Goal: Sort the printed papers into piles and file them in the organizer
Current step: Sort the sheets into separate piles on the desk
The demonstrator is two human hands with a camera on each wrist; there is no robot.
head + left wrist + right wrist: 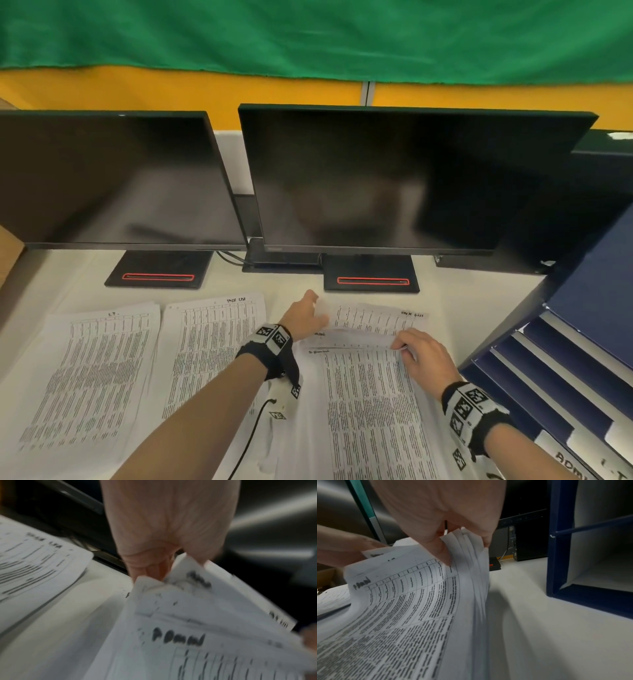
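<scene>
A thick stack of printed papers [370, 404] lies on the white desk in front of me. My right hand [416, 349] pinches the top right corner of several sheets [467, 555] and lifts them, bending the stack upward. My left hand [308, 313] holds the raised top left corner of the same sheets [171, 588] between thumb and fingers. A sheet headed with handwriting [380, 318] shows underneath. Two sorted piles lie to the left, one [92, 380] at far left and one [215, 349] beside my left arm. The blue organizer [548, 370] stands at the right with labelled slots.
Two dark monitors [394, 178] stand across the back of the desk on black bases [371, 274]. A black cable [253, 431] runs from my left wrist. The organizer's open blue frame [559, 547] stands close to the right of the stack.
</scene>
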